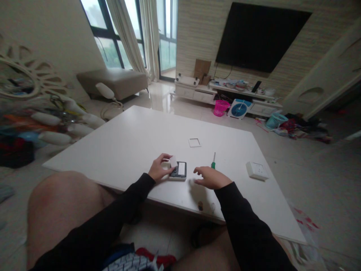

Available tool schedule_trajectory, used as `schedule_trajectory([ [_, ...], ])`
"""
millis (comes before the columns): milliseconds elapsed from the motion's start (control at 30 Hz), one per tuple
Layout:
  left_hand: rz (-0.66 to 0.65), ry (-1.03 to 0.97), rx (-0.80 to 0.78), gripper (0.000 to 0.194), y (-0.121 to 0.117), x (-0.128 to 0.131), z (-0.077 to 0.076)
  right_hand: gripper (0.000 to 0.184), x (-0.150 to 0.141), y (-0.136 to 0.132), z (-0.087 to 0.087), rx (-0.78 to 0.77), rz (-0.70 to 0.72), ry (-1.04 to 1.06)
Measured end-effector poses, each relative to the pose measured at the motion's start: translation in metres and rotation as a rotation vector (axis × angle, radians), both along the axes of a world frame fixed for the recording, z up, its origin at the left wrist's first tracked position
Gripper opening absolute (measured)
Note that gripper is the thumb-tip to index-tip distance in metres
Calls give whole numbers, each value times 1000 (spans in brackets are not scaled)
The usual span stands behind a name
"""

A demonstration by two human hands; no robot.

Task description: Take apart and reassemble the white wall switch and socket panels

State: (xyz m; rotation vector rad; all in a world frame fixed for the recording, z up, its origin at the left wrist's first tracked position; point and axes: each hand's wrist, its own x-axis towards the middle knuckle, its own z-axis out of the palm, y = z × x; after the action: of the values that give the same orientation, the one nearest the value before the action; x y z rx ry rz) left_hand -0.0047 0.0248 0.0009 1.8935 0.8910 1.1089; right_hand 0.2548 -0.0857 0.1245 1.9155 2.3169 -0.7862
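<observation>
A wall switch (pixel 182 174) with a dark inner frame and one white rocker lies near the front of the white table. My left hand (pixel 160 168) is closed on a small white switch rocker (pixel 173 162), tilted over the switch's left half. To the right, my right hand (pixel 210 177) hovers above the table with its fingers apart and nothing visible in them. Just behind it lies a screwdriver (pixel 213 165) with a green handle, its shaft pointing away. Farther back rests a thin white square frame (pixel 194 146).
A white wall socket box (pixel 257 171) sits on the right of the table (pixel 158 128). Near the front edge are a small dark and brownish piece (pixel 200 205) and a pale clear one (pixel 213 206). My knees are under the front edge.
</observation>
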Motion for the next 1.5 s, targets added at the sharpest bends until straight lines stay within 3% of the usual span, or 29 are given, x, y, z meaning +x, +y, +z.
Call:
schedule_trajectory([
  [133,-73,62,87,43,-12,1,-2,37,-3,1,-1,5,12,-5],
  [567,-157,106,233,35,-9,1,-9,34,-14,4,-10,23,64,-19],
  [767,-156,129,199,34,-11,1,-6,52,-25,5,-13,150,143,67],
  [900,-175,101,219,29,-10,2,-7,70,-33,3,-22,127,207,61],
  [1000,-170,92,213,30,-10,3,-7,73,-37,2,-28,104,238,41],
  [1200,-173,56,97,50,-13,3,-3,76,-41,3,-33,118,244,0],
  [1333,-199,59,-22,47,-13,5,-4,76,-41,5,-33,114,246,8],
  [1500,-146,129,-1,42,-10,7,-9,76,-42,6,-33,98,238,6],
])
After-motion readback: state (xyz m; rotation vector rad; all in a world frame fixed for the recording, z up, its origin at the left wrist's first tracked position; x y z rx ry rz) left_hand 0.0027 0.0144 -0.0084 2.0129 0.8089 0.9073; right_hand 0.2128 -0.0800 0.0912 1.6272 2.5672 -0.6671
